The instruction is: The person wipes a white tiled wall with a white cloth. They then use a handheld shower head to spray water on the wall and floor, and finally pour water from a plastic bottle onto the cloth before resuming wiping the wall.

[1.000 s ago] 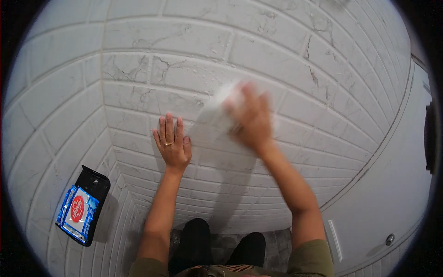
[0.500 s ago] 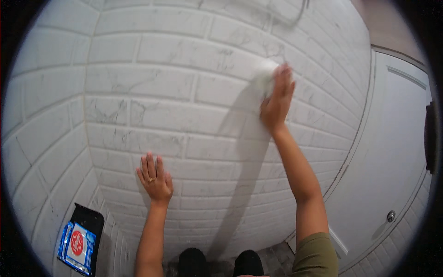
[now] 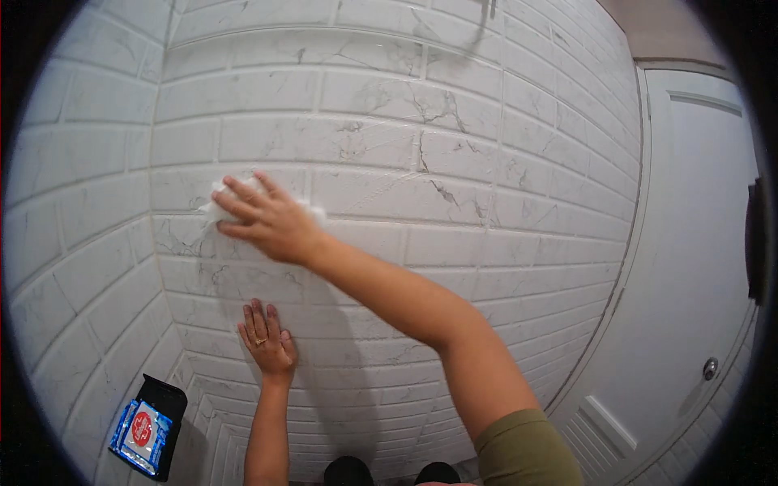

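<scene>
My right hand (image 3: pixel 263 217) presses a white wipe (image 3: pixel 314 214) flat against the tiled wall (image 3: pixel 365 194), left of the middle. Its fingers are spread over the wipe, whose edges show on both sides. Faint wet streaks mark the tiles to the right of it. Below, my left hand (image 3: pixel 270 344) rests flat on the wall with fingers stretched and a ring on one of them; it holds nothing.
A black corner shelf (image 3: pixel 168 398) at the lower left carries a blue and white packet (image 3: pixel 142 429) with a red round mark. On the right stands a white door (image 3: pixel 689 243) with a round metal knob (image 3: pixel 710 368). Part of a metal fixture (image 3: pixel 490 10) shows at the top.
My right hand has swept left and somewhat down across the wall with the wipe, from the upper right. My left hand stays on the wall. The view has shifted slightly.
</scene>
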Available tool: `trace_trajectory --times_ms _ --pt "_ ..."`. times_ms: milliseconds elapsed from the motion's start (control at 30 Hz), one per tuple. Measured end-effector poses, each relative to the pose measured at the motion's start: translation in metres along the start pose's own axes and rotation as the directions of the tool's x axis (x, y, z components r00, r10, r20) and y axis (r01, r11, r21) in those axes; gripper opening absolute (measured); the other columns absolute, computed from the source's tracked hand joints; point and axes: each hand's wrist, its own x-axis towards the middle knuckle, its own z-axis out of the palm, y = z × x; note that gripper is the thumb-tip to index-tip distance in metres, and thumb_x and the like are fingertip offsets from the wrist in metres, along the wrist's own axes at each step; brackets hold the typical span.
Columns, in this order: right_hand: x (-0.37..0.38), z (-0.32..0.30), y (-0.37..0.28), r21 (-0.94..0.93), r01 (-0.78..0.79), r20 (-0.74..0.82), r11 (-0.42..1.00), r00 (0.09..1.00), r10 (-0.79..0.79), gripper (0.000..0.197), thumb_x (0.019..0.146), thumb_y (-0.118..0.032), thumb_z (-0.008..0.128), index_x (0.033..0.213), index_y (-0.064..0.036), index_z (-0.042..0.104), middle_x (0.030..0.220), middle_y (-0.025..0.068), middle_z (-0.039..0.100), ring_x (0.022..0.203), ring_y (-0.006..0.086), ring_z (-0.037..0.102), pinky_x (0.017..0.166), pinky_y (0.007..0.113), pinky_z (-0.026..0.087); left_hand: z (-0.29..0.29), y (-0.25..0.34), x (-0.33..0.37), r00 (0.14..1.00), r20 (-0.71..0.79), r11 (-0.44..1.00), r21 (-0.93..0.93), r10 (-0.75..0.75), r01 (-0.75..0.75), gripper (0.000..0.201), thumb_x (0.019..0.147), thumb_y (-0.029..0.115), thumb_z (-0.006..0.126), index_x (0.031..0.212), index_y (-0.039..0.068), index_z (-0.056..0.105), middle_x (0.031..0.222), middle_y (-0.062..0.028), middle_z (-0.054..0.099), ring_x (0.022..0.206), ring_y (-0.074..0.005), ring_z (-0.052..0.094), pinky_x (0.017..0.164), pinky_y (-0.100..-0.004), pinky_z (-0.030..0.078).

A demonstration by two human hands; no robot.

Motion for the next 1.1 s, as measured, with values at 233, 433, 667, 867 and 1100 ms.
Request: trace_trajectory --times_ms 233,433,667,867,1100 --pt "-0.075 -0.118 0.168 -0.337 -0.563 -0.498 0.755 0.787 0.365 0.045 0.092 -0.011 0.046 0.136 -0.0185 0.052 0.142 0.0195 0.046 0.137 0.0381 0.033 0.109 0.055 0.028 -0.016 -0.010 -0.001 1.000 -0.001 1.000 -0.007 0.012 -0.012 0.056 0.099 0.031 0.031 0.152 0.013 0.030 0.158 -0.0139 0.025 0.147 -0.0330 0.019 0.116 -0.0536 0.009" --pt "-0.129 -0.157 0.186 -0.252 -0.879 -0.694 0.406 0.456 0.557 0.040 0.099 -0.032 0.047 0.138 -0.0232 0.050 0.148 0.0116 0.038 0.138 0.0341 0.032 0.108 0.055 0.029 -0.003 0.007 -0.005 0.999 -0.007 0.999 -0.029 -0.031 0.031 0.057 0.098 0.032 0.033 0.152 0.013 0.030 0.158 -0.0131 0.024 0.147 -0.0333 0.018 0.116 -0.0533 0.008" --pt "-0.040 -0.029 0.008 -0.264 -0.362 -0.107 0.894 0.932 0.346 0.045 0.093 -0.021 0.049 0.137 -0.0229 0.047 0.156 0.0115 0.027 0.146 0.0354 0.019 0.113 0.060 0.024 -0.008 -0.004 -0.002 1.000 0.011 1.000 -0.011 -0.019 0.019 0.056 0.097 0.030 0.036 0.150 0.013 0.033 0.158 -0.0122 0.025 0.147 -0.0314 0.018 0.116 -0.0525 0.008" --pt "-0.055 -0.009 -0.027 0.066 0.052 0.091 0.996 0.994 -0.058 0.042 0.090 -0.022 0.050 0.131 -0.0280 0.053 0.154 0.0069 0.032 0.144 0.0316 0.026 0.112 0.061 0.024 -0.002 -0.002 0.000 1.000 0.005 1.000 -0.017 0.019 -0.019 0.055 0.097 0.030 0.035 0.150 0.014 0.034 0.158 -0.0124 0.026 0.147 -0.0309 0.019 0.116 -0.0526 0.010" --pt "-0.124 -0.154 0.187 -0.333 -0.710 -0.549 0.621 0.682 0.484 0.042 0.098 -0.029 0.048 0.140 -0.0235 0.046 0.147 0.0154 0.038 0.137 0.0336 0.035 0.107 0.055 0.032 -0.006 -0.005 -0.006 1.000 -0.008 0.999 -0.034 0.029 -0.029 0.058 0.096 0.031 0.036 0.151 0.014 0.032 0.157 -0.0128 0.028 0.147 -0.0312 0.020 0.118 -0.0499 0.008"
